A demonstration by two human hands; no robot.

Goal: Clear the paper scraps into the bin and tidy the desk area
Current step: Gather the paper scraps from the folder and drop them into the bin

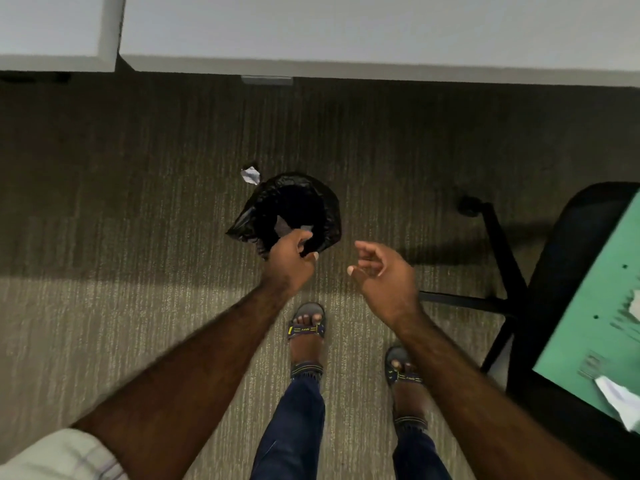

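Note:
A small bin with a black liner (325, 206) stands on the carpet straight ahead of me. My left hand (289, 261) hovers over its near rim, fingers loosely curled and thumb apart, with nothing clearly in its grip. Two pale paper scraps (284, 226) show dimly inside the bin just beyond the fingertips. To the right of the bin, my right hand (382, 275) is held empty with its fingers spread. One white paper scrap (250, 175) lies on the carpet touching the bin's far left side. More paper scraps (618, 398) rest on a green mat (585, 327) at the right edge.
The green mat lies on a black office chair (540, 403) whose legs and a castor (469, 204) reach toward the bin. White desks (346, 36) run along the top edge. My sandalled feet (308, 327) stand on the striped carpet just behind the bin.

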